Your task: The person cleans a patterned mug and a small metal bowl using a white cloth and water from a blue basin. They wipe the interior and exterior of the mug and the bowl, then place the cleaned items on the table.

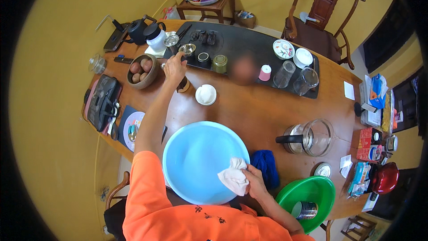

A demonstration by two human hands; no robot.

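Note:
My left arm reaches across to the near-left edge of the dark tea tray (249, 47). There my left hand (175, 69) has curled fingers beside a metal strainer cup (187, 50); what they grip is hidden. Small dark cup (203, 59) and olive-green cup (220, 63) stand just right of it. A bundled white cloth (234, 177) is gripped in my right hand (255, 182), over the right rim of a large light-blue basin (203, 158). A white bowl (206, 94) with something white inside sits between basin and tray.
Left of the tray are a wooden bowl of round balls (142, 70), a white jar (156, 38) and a black kettle (138, 30). To the right stand a glass pot (317, 137), a blue cloth (265, 168) and a green basin (327, 194) holding a can. Glasses (284, 75) stand on the tray.

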